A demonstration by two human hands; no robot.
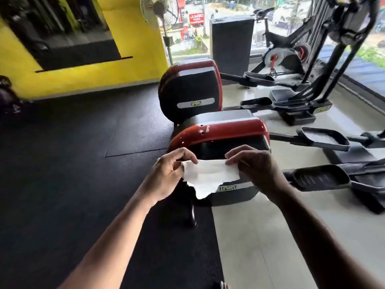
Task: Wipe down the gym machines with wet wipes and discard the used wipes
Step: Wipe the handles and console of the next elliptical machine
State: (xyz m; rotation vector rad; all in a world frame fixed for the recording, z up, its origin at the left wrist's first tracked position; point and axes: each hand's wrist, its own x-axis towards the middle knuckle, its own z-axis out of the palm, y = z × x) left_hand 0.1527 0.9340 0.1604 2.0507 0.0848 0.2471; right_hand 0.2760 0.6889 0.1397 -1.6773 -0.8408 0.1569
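Two hands are holding a wipe point(210, 176) between them, the left hand point(166, 174) pinching its left edge, the right hand point(256, 165) its right. Just behind it the near machine point(218, 134) is standing, a second machine point(189, 90) behind that. Pedals point(323, 138) are reaching off rightward. A bike point(285, 53) is sitting, perhaps, by the far window.

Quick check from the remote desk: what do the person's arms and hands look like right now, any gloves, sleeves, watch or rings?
Both forearms are bare right to the bottom of the frame: no sleeves show. The left hand and right hand wear no gloves. No watch, band or ring is visible on either wrist or on the fingers that show. Nothing is marked or taped on either arm.
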